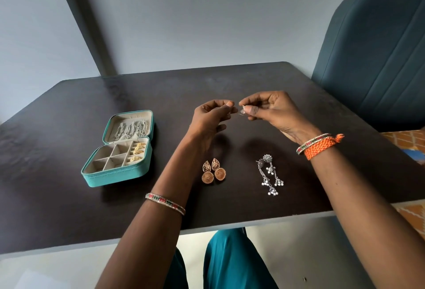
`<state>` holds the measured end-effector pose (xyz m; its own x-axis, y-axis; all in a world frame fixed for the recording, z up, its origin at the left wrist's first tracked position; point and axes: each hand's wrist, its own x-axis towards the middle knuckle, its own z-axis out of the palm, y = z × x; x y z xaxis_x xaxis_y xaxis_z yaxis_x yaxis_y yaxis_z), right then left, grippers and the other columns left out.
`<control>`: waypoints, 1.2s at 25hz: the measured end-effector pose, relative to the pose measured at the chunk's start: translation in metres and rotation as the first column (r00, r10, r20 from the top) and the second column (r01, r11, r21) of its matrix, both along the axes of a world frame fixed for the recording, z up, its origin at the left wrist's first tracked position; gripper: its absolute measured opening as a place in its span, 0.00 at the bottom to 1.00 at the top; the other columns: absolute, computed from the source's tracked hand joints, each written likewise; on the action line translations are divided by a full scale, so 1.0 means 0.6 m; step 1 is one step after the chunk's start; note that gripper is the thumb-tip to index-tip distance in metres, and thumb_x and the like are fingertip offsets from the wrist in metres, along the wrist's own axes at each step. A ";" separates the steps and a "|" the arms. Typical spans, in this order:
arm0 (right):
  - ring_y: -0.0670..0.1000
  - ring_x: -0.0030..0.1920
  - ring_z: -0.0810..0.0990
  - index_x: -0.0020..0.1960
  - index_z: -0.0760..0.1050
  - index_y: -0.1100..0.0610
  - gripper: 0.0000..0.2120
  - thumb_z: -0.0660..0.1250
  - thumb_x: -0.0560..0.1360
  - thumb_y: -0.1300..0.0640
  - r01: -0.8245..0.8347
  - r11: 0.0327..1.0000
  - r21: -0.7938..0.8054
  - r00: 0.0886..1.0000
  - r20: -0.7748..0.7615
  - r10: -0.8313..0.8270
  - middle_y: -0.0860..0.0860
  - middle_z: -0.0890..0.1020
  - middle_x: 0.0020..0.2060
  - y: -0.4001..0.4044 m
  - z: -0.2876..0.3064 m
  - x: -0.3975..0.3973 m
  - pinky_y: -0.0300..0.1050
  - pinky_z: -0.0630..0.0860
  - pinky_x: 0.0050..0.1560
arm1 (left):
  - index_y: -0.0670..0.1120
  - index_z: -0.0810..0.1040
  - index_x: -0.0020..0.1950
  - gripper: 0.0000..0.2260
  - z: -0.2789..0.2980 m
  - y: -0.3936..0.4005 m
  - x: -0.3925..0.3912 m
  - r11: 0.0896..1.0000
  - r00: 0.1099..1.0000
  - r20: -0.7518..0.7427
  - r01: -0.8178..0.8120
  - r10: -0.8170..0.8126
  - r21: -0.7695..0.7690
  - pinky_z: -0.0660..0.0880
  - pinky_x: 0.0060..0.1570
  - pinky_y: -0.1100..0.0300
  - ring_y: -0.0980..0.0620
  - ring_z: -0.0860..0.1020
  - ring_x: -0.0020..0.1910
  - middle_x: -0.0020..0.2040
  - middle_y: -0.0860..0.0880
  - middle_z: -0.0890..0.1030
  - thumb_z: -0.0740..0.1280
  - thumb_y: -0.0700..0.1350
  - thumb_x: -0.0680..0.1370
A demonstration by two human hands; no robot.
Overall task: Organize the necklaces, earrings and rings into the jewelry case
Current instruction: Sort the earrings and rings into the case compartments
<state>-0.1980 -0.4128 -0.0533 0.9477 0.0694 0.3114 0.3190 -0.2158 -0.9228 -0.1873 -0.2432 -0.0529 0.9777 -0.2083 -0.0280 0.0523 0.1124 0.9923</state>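
left hand [212,117]: raised over the table, thumb and forefinger pressed together at the tips; what they pinch is too small to tell.
right hand [268,110]: pinching a small silver earring [242,109] between thumb and forefinger, close to my left fingertips.
jewelry case [119,150]: open, on my left; silver chains [132,130] in lid, gold rings [137,151] in right-hand slots.
gold jhumka earrings [213,171]: pair on dark table [69,208], under my hands.
silver drop earrings [271,176]: just right of those.
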 end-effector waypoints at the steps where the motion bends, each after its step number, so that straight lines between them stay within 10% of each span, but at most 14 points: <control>1: 0.43 0.37 0.80 0.47 0.80 0.59 0.07 0.69 0.72 0.69 0.011 1.000 -0.011 1.000 0.004 -0.011 0.53 0.83 0.40 0.001 -0.001 0.000 0.36 0.79 0.42 | 0.48 0.78 0.42 0.03 0.000 0.000 0.000 1.000 1.000 -0.001 -0.008 0.008 0.005 0.68 0.40 0.60 0.55 0.76 0.43 0.42 0.50 0.82 0.68 0.43 0.77; 30: 0.47 0.39 0.84 0.47 0.81 0.58 0.17 0.59 0.73 0.74 0.015 0.998 -0.056 0.982 -0.188 -0.025 0.53 0.84 0.39 0.002 -0.002 -0.001 0.40 0.81 0.45 | 0.33 0.79 0.56 0.09 0.001 -0.001 -0.005 0.975 0.997 0.069 0.024 -0.040 0.219 0.78 0.37 0.66 0.59 0.79 0.31 0.34 0.48 0.80 0.66 0.34 0.77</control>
